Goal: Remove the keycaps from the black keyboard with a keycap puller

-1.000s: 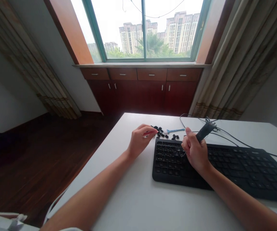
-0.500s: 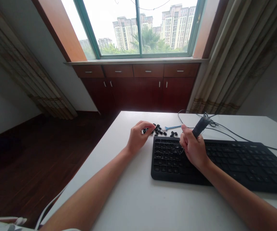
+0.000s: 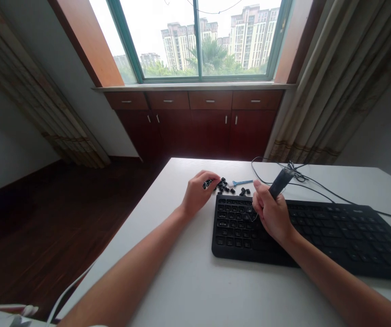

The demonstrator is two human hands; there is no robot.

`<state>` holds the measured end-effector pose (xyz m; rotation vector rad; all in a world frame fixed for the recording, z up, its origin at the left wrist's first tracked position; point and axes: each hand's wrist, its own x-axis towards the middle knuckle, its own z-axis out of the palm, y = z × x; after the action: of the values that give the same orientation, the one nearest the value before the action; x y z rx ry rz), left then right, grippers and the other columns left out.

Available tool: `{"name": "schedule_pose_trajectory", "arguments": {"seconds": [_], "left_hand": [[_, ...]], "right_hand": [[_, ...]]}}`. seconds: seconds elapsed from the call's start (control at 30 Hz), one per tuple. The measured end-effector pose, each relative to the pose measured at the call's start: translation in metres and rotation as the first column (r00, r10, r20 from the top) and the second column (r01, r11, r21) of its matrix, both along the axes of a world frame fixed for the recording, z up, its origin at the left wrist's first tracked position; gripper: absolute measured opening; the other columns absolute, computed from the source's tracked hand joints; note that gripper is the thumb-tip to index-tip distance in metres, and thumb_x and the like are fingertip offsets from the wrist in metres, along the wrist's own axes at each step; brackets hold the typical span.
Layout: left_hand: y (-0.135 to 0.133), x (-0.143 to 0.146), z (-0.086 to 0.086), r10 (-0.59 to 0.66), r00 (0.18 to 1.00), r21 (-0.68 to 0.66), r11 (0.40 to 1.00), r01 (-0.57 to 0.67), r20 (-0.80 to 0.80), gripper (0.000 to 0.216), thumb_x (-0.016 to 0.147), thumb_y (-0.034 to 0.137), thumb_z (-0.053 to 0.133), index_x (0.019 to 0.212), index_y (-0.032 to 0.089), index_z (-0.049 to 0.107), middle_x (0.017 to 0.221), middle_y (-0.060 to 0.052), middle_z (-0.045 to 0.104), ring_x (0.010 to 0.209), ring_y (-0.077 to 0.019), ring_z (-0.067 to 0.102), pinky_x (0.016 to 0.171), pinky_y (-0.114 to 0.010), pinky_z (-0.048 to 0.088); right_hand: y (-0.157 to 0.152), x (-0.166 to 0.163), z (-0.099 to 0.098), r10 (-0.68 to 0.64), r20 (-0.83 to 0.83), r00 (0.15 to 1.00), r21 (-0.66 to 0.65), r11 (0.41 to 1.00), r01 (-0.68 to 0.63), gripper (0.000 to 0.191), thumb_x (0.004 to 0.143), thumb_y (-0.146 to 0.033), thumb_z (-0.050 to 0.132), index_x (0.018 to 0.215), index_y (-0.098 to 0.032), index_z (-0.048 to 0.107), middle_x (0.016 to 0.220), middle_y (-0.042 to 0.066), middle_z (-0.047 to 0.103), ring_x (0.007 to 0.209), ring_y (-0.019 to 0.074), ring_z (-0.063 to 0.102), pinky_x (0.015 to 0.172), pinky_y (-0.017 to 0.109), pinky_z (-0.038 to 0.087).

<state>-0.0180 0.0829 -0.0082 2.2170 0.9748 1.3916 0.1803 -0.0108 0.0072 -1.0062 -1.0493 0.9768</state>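
Head view: flat black computer keyboard on white table.
Left hand: pinches small black keycap, just beside loose keycap pile.
Right hand: closed around black-handled wire puller, over keyboard's left keys.

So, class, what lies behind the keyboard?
Loose black keycaps, one pinched by the left hand, a blue tool and cables. The right hand and its black tool cover part.

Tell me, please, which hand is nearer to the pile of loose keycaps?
Left. The left hand, pinching a keycap, sits right beside the pile of loose keycaps; the right hand grips a black tool over the keyboard, farther right of it.
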Motion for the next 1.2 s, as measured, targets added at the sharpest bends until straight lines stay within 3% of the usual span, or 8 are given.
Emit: {"name": "schedule_pose_trajectory", "arguments": {"seconds": [0.47,0.63,0.8,0.9,1.03,1.2], "left_hand": [[0.014,0.008,-0.005,-0.056,0.982,0.065,0.996,0.069,-0.179,0.008,0.093,0.026,0.066,0.097,0.022,0.072,0.096,-0.001,0.077,0.091,-0.0184,0.071,0.087,-0.034,0.055],[0.011,0.01,-0.003,-0.093,0.971,0.111,0.986,0.12,-0.221,0.011,0.096,0.026,0.062,0.098,0.023,0.072,0.094,0.0,0.078,0.085,-0.0159,0.072,0.108,-0.043,0.047],[-0.006,0.012,0.003,-0.088,0.979,0.13,0.985,0.112,-0.184,0.018,0.099,0.027,0.057,0.11,0.02,0.069,0.108,-0.007,0.076,0.102,-0.0197,0.07,0.099,-0.039,0.052],[-0.024,0.016,0.01,-0.21,0.951,0.108,0.965,0.239,-0.227,0.015,0.098,0.025,0.059,0.107,0.021,0.069,0.109,-0.006,0.075,0.105,-0.0193,0.069,0.098,-0.037,0.052],[-0.044,0.021,0.017,-0.331,0.89,0.067,0.927,0.369,-0.315,0.013,0.096,0.03,0.063,0.1,0.021,0.071,0.099,-0.003,0.077,0.095,-0.0178,0.072,0.098,-0.036,0.052],[-0.052,0.022,0.016,-0.369,0.861,0.075,0.905,0.419,-0.35,0.021,0.088,0.04,0.073,0.096,0.021,0.074,0.095,-0.003,0.078,0.091,-0.0184,0.072,0.09,-0.032,0.056]], "right_hand": [[0.0,-0.001,0.003,-0.014,0.03,0.999,0.02,1.0,0.013,0.057,0.096,-0.044,0.06,0.049,-0.023,0.037,0.039,-0.006,0.036,0.037,0.0078,0.029,0.042,0.029,0.023],[0.0,-0.002,0.003,-0.038,0.045,0.998,0.031,0.999,0.036,0.057,0.096,-0.046,0.06,0.049,-0.023,0.036,0.038,-0.006,0.036,0.036,0.0079,0.029,0.041,0.028,0.023],[-0.002,0.002,0.01,-0.071,0.088,0.994,0.036,0.997,0.068,0.058,0.097,-0.044,0.058,0.048,-0.023,0.035,0.038,-0.006,0.037,0.036,0.0074,0.03,0.041,0.027,0.025],[-0.002,0.007,0.014,-0.099,0.163,0.982,0.025,0.995,0.097,0.059,0.098,-0.043,0.057,0.047,-0.022,0.037,0.038,-0.005,0.038,0.036,0.0075,0.033,0.041,0.027,0.027],[-0.002,0.011,0.015,-0.069,0.203,0.977,0.017,0.998,0.067,0.058,0.098,-0.043,0.056,0.048,-0.022,0.039,0.039,-0.005,0.04,0.037,0.0077,0.034,0.043,0.026,0.03],[-0.005,0.01,0.013,-0.017,0.246,0.969,0.031,0.999,0.01,0.057,0.099,-0.047,0.054,0.05,-0.022,0.04,0.04,-0.004,0.042,0.037,0.0079,0.035,0.043,0.026,0.029]]}}
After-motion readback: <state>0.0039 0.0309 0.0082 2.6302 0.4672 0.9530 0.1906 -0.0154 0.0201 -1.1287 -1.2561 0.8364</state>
